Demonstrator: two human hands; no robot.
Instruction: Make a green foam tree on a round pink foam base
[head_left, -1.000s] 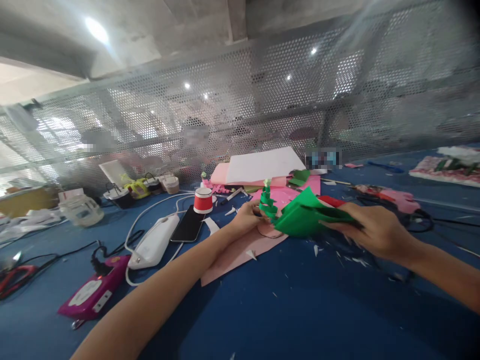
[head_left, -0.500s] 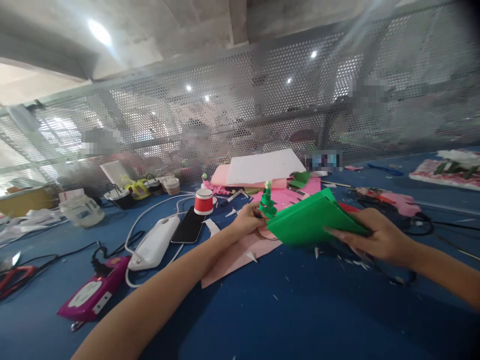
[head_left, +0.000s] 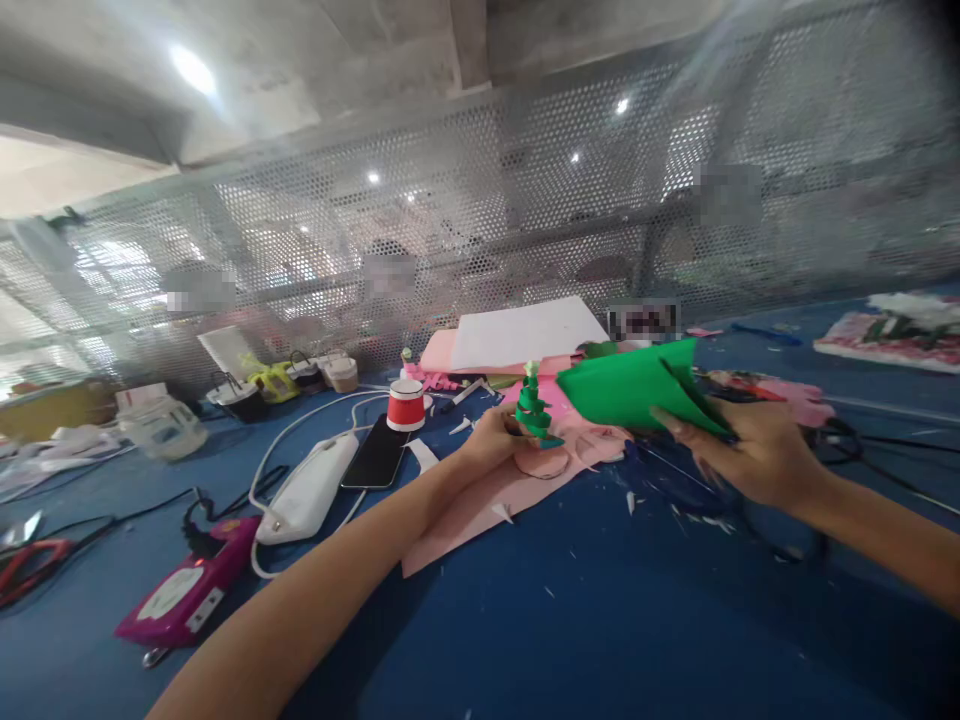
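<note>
My left hand [head_left: 496, 440] is closed round the side of a small green paper spiral [head_left: 533, 412], shaped like a little tree with a pale tip. It stands upright over a pink paper sheet [head_left: 480, 510] that has a round outline on it. In my right hand [head_left: 757, 455] is a folded green sheet of paper [head_left: 634, 385], pinched at its right end, thumb in front. The fingers behind the sheet are partly hidden. Pink and white papers [head_left: 529, 335] lie stacked beyond both hands.
A red and white paper cup [head_left: 406, 405], a black phone [head_left: 377, 455], a white power strip [head_left: 311, 490] and a purple socket block [head_left: 187, 585] with cables lie left. White scraps [head_left: 502, 512] dot the blue table [head_left: 585, 620]. Behind stands a perforated metal screen [head_left: 450, 230].
My right hand has lifted the folded green paper up and away from the spiral, uncovering the pink sheet beneath. My left hand with the spiral has barely moved.
</note>
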